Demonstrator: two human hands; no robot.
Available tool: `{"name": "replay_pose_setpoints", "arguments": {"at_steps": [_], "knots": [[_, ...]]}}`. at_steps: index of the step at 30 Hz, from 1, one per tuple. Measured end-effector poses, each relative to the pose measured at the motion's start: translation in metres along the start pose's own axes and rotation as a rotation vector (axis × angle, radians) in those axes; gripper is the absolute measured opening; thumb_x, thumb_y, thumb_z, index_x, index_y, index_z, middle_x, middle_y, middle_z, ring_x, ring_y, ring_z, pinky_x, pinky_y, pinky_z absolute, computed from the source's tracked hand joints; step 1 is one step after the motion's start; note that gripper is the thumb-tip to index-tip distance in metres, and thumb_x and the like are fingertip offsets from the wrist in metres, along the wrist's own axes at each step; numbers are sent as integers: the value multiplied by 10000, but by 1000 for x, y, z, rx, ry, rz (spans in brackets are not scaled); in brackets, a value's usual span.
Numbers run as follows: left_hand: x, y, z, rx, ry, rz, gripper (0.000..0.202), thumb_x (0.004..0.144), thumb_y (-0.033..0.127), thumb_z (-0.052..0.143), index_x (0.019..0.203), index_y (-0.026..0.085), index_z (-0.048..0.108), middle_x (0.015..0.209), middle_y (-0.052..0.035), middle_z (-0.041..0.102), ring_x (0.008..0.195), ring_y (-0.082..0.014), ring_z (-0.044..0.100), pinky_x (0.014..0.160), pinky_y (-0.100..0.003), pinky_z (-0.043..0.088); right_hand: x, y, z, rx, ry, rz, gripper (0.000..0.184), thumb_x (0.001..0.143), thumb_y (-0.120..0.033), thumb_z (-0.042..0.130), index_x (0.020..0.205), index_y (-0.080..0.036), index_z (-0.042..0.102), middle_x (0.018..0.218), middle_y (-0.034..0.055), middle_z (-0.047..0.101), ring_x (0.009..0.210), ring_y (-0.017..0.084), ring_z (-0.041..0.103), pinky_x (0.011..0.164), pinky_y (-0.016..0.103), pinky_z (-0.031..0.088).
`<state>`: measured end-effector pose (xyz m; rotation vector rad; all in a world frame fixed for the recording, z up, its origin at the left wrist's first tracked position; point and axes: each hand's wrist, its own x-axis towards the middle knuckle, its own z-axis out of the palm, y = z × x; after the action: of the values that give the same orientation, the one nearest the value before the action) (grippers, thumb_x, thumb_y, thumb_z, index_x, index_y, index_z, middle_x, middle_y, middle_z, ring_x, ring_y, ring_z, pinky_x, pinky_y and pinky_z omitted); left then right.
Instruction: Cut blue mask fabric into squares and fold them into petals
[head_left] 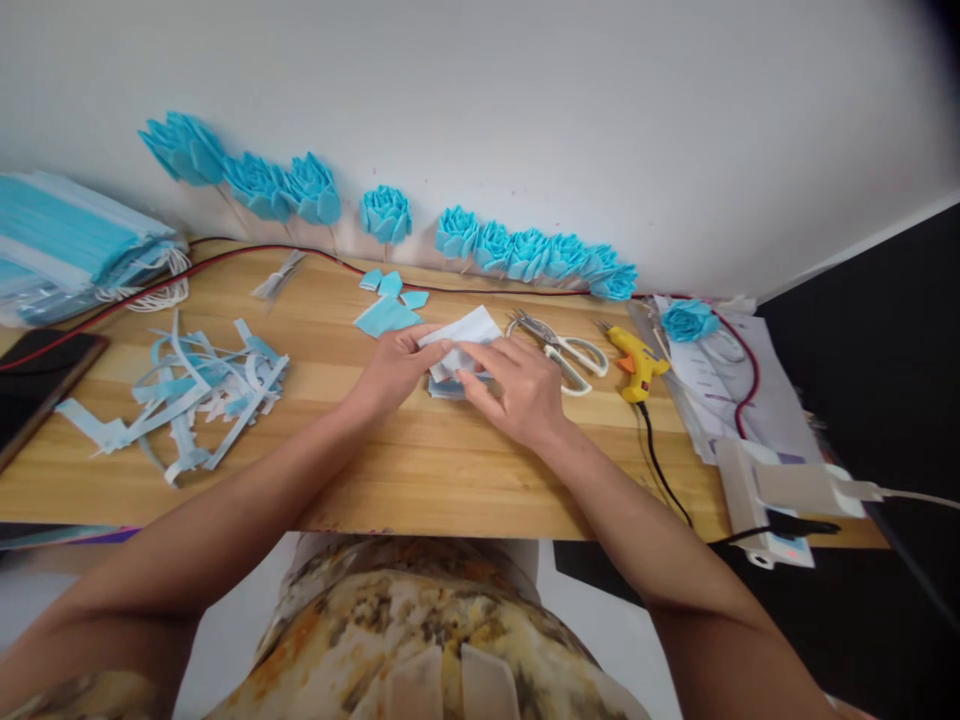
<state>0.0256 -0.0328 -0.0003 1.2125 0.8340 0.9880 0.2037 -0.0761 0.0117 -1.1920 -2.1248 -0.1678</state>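
Observation:
My left hand (397, 368) is closed on the left side of a pale, folded piece of mask fabric (474, 327), its thumb lying on top. From the right, my right hand (521, 390) also grips the piece, with fingertips along its lower edge. Just below lies a small stack of light blue fabric pieces (448, 389), partly covered by the piece and my fingers. Behind my left hand are cut blue petal pieces (386, 316). White-handled scissors (574, 358) rest close to my right hand, their blades beside metal pliers-like tips.
Blue fabric flowers (386, 212) on sticks lean along the wall. Fabric scraps (206, 390), packed face masks (75, 240) and a phone (49, 385) lie left. On the right are a yellow glue gun (636, 365), a single blue flower (688, 320) and a power strip (750, 500) with cords.

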Motion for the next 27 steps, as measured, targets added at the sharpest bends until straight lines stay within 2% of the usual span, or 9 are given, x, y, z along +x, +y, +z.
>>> {"name": "replay_pose_setpoints", "arguments": {"at_steps": [3, 5, 8, 10, 13, 15, 20, 24, 27], "knots": [[1, 1, -1, 48, 39, 11, 365, 728, 381, 746, 997, 134, 733, 785, -26, 714, 634, -118, 580, 607, -236, 479, 2, 11, -5, 63, 118, 90, 282, 932, -310, 548, 1157, -221, 694, 856, 60, 714, 829, 219, 629, 803, 379, 490], [-1, 2, 0, 124, 38, 32, 396, 752, 358, 721, 1075, 130, 722, 872, -47, 732, 678, -130, 604, 622, -242, 484, 4, 20, -8, 115, 170, 190, 328, 913, -320, 580, 1223, -247, 659, 977, 69, 716, 926, 234, 626, 862, 407, 485], [-3, 4, 1, 228, 0, 80, 402, 798, 336, 677, 1151, 144, 705, 963, -62, 735, 721, -138, 623, 636, -243, 486, 7, 28, -8, 335, 92, 334, 425, 866, -361, 642, 1279, -260, 622, 1058, 53, 708, 930, 208, 624, 840, 379, 496], [-5, 4, 2, 287, -16, 113, 383, 813, 323, 665, 1156, 158, 706, 1023, -67, 730, 740, -136, 625, 637, -238, 485, 7, 29, -5, 524, -4, 446, 371, 833, -383, 674, 1177, -243, 675, 932, 21, 705, 794, 166, 609, 726, 318, 494], [-5, 4, 3, 297, -13, 131, 403, 819, 312, 660, 1194, 166, 688, 1068, -70, 718, 715, -124, 617, 602, -226, 482, 5, 28, 2, 694, -80, 578, 218, 806, -409, 693, 842, -195, 713, 694, -17, 617, 622, 117, 511, 567, 250, 402], [-5, 3, 3, 268, -6, 114, 469, 816, 316, 668, 1260, 164, 650, 1007, -65, 716, 664, -114, 603, 570, -223, 480, 4, 27, 6, 764, -82, 624, 246, 801, -420, 691, 733, -184, 671, 637, -29, 566, 594, 103, 470, 543, 238, 364], [-4, 4, 3, 223, -8, 79, 640, 763, 312, 743, 1356, 152, 563, 820, -29, 694, 614, -118, 599, 554, -229, 496, 1, 27, 13, 870, -27, 688, 286, 789, -437, 708, 697, -190, 594, 628, -44, 516, 593, 94, 448, 546, 228, 351], [-4, 5, 3, 213, -8, 68, 642, 751, 273, 751, 1353, 173, 554, 732, 3, 666, 596, -124, 603, 534, -222, 470, 0, 25, 18, 929, 4, 720, 316, 777, -446, 728, 685, -198, 557, 627, -49, 505, 595, 92, 448, 551, 224, 352], [-3, 6, 3, 180, 22, 60, 583, 783, 239, 704, 1343, 178, 555, 708, 12, 666, 583, -125, 606, 528, -221, 459, 0, 23, 21, 970, 2, 740, 311, 765, -476, 733, 725, -203, 589, 659, -41, 552, 611, 99, 479, 564, 227, 383]]}}
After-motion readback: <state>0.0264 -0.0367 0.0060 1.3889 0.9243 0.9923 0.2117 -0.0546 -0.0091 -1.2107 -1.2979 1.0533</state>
